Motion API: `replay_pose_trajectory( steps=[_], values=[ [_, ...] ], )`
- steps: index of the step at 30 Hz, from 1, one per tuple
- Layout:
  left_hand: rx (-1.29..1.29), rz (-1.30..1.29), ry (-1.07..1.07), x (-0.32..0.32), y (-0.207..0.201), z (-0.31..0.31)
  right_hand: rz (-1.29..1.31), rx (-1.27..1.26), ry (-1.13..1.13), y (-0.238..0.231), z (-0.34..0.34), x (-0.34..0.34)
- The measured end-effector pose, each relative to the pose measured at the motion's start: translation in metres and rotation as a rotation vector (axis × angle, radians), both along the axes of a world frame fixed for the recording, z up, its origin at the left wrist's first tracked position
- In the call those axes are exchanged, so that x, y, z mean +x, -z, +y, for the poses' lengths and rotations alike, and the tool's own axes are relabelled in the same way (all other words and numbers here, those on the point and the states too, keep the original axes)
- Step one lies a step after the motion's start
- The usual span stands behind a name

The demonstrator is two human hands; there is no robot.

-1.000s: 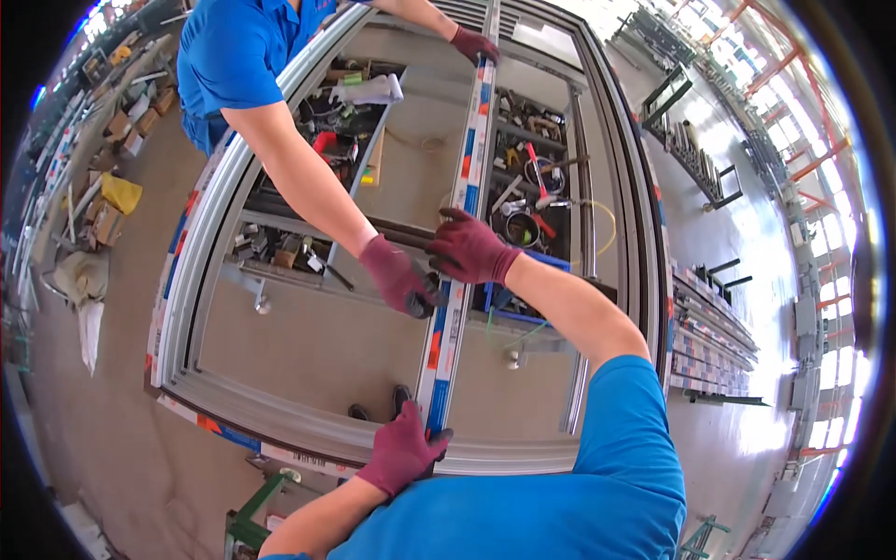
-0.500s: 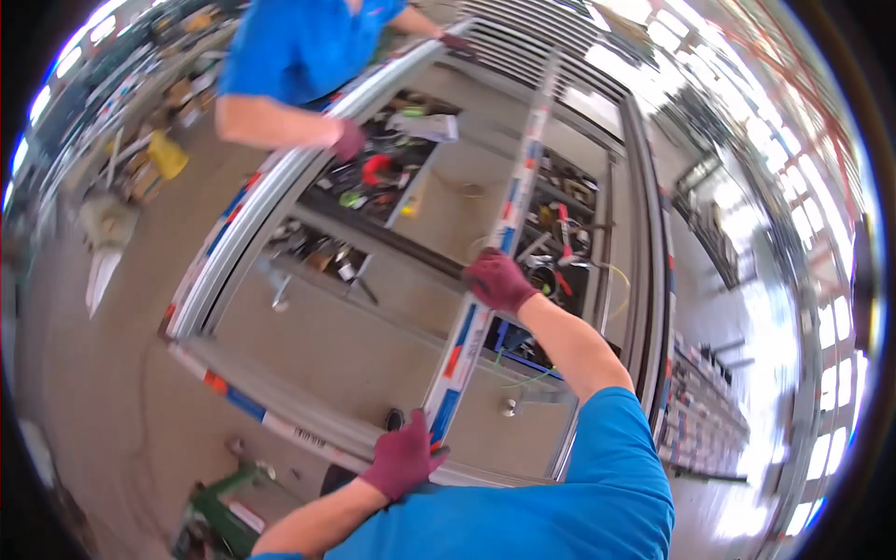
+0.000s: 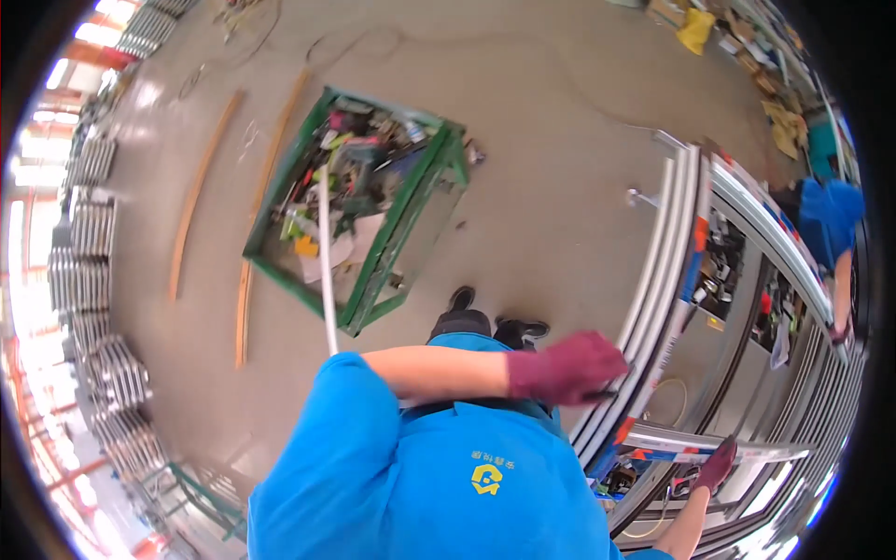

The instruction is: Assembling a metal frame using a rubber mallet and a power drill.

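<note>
Nearest the camera, the person's left hand (image 3: 567,367), in a maroon glove, lies across the body with its fingers (image 3: 605,362) curled over the edge of the big aluminium window frame (image 3: 658,280) — a closed grip on the outer rail, as far as the view shows. Lower right, the right hand (image 3: 717,464), gloved the same, rests against a loose aluminium bar (image 3: 695,450) that lies across the frame; whether those fingers are wrapped round it or just pressed on it I cannot tell.

To handle the bar well, I judge the left hand should steady the frame while the right takes a full wrap, keeping the bar level and clear of the tools below.

Farther off, a co-worker (image 3: 833,224) in blue stands at the frame's far side. Out on the floor sits a green cart (image 3: 369,201) full of scraps.
</note>
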State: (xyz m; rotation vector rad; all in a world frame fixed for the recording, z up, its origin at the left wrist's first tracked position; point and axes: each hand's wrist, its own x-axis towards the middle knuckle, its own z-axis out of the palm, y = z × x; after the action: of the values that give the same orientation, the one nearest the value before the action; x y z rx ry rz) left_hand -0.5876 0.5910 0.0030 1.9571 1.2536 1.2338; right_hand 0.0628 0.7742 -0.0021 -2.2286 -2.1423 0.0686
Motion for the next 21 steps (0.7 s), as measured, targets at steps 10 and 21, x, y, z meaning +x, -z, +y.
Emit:
replay_pose_trajectory(
  steps=[10,21],
  values=[
    [-0.797,0.246,-1.089,-0.317,0.171,-0.255,0.129,-0.054,0.006,0.004,-0.084,-0.084],
    [-0.993,0.222,-1.471,-0.389,0.227,-0.340,0.241,-0.238,0.109,-0.034,-0.135,-0.144]
  ],
)
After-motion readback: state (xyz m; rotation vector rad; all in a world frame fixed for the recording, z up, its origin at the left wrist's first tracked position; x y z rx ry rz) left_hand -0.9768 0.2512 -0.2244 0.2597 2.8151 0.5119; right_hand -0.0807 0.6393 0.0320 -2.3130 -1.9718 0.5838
